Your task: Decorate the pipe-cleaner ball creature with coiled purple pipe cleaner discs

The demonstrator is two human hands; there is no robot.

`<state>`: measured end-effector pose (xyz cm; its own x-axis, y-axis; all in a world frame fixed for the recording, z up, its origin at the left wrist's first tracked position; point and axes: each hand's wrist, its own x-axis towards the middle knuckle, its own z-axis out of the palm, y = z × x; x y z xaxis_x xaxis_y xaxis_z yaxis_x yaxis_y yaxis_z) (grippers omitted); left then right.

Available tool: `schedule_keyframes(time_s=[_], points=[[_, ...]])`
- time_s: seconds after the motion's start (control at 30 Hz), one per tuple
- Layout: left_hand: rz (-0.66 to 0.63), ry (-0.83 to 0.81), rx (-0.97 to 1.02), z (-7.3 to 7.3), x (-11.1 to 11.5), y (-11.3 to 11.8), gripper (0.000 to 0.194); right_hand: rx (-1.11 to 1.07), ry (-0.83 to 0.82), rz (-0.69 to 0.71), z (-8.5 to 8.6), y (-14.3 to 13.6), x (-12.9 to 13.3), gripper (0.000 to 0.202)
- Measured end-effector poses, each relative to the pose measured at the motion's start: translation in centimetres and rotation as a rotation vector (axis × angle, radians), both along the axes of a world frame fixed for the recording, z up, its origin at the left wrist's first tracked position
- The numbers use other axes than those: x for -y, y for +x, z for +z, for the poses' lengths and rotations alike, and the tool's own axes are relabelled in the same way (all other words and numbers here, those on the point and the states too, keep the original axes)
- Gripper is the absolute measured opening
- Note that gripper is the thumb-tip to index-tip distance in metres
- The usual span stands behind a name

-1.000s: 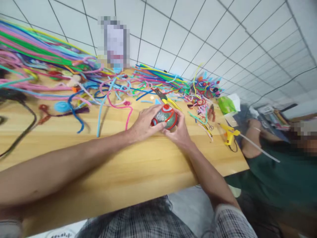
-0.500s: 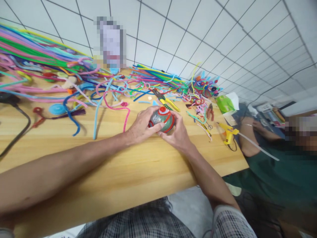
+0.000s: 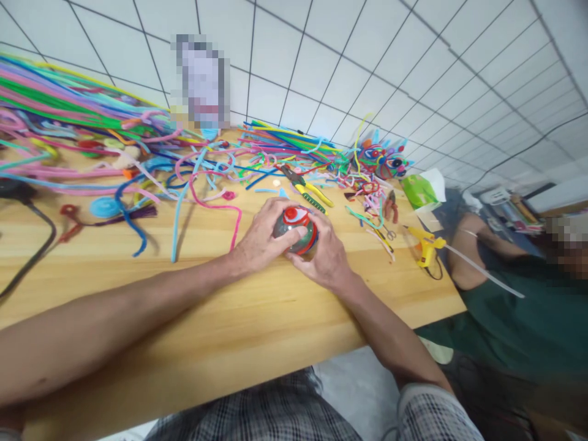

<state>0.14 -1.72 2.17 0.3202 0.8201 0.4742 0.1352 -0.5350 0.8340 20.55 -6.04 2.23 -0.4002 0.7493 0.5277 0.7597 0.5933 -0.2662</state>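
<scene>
Between my hands, above the wooden table [image 3: 193, 318], is a dark greenish ball [image 3: 291, 239] with red strips round it and a red and white round piece on top. My left hand [image 3: 260, 239] grips its left side, the thumb lying across the front. Around the right side curl the fingers of my right hand [image 3: 327, 248], its thumb low at the front. The ball's back and underside are hidden. Just behind it lie yellow-handled pliers [image 3: 307, 187].
Bundles of coloured pipe cleaners [image 3: 59, 101] lie along the wall. A decorated figure [image 3: 383, 160] stands at the back right. A yellow glue gun [image 3: 427, 246] rests near the right edge, beside a seated person [image 3: 519, 306]. A black cable [image 3: 43, 242] crosses the left.
The ball has turned in my hands, so its red and white piece now sits further left and faces me more. My right hand has shifted round it. The view has moved slightly.
</scene>
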Motion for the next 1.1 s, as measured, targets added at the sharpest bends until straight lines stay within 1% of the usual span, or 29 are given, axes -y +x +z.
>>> schedule_keyframes(time_s=[0.1, 0.23, 0.43, 0.67, 0.9, 1.1], points=[[0.010, 0.035, 0.005, 0.2, 0.3, -0.1, 0.032, 0.011, 0.032, -0.016, -0.4, -0.6, 0.8, 0.101], [0.030, 0.036, 0.006, 0.3, 0.7, -0.1, 0.023, -0.020, 0.055, 0.015, -0.6, -1.1, 1.3, 0.100], [0.033, 0.031, 0.002, 0.4, 0.7, -0.2, 0.022, -0.128, 0.051, 0.026, -0.6, -1.3, 1.3, 0.103], [0.046, 0.013, -0.029, 0.8, 0.9, -0.1, 0.021, -0.122, -0.005, -0.001, -0.7, -1.4, 1.5, 0.105], [0.039, 0.005, -0.026, 1.1, 0.9, 0.0, 0.020, -0.132, 0.022, -0.004, -0.9, -1.6, 1.5, 0.107], [0.023, 0.030, -0.010, 1.1, 0.7, -0.1, 0.018, -0.117, 0.044, 0.010, -0.6, -1.5, 1.5, 0.103]])
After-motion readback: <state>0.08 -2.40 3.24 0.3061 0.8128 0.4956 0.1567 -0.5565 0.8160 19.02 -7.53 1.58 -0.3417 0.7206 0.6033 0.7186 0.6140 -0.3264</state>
